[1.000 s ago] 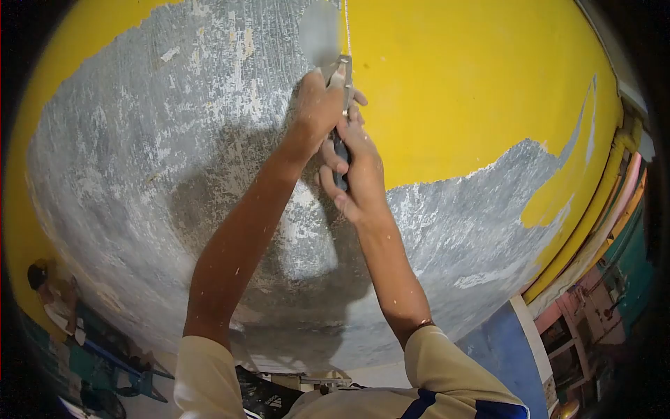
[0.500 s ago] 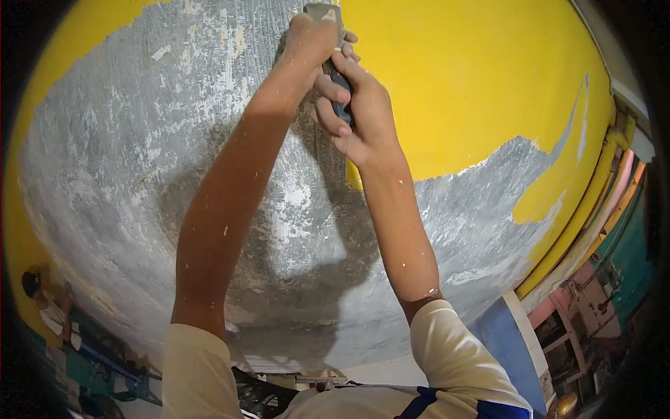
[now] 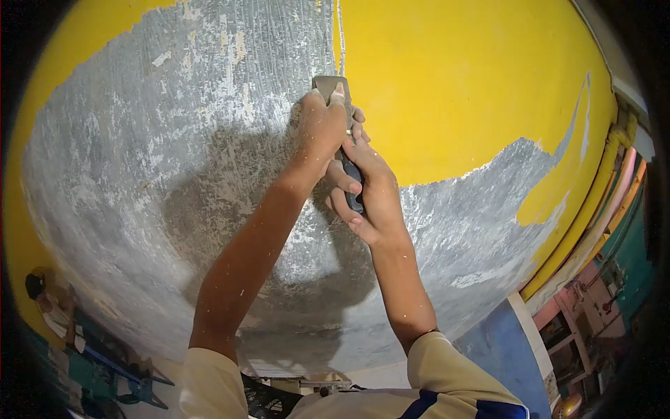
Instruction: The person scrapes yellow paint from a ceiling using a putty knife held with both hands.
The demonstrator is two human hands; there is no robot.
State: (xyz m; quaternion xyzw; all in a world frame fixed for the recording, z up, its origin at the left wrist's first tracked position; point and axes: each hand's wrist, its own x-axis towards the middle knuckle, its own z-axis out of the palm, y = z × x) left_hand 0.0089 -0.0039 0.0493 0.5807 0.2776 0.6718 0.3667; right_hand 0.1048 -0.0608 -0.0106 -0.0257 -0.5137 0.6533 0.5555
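A scraper (image 3: pixel 326 84) with a wide flat blade and a dark handle lies against the wall, its blade at the upright border between bare grey and yellow paint. My left hand (image 3: pixel 323 129) is closed around its upper part, with fingers pressed near the blade. Lower down, my right hand (image 3: pixel 373 183) grips the dark handle, fingers wrapped over it. The yellow paint (image 3: pixel 453 77) lies right of the blade, and the scraped grey surface (image 3: pixel 174 140) lies left of it. Above the blade runs a thin pale line beside a narrow yellow sliver. Pale flecks dot both my forearms.
Yellow pipes (image 3: pixel 576 223) run down the right side. Beyond them stands a pink frame (image 3: pixel 569 328) beside a green surface. Another person (image 3: pixel 52 311) is at the lower left, near a blue bench-like frame (image 3: pixel 132 373). My arms cast shadows on the wall.
Both hands and the scraper have moved down the wall along the yellow border. The stretch above the blade, with its thin pale line, now shows.
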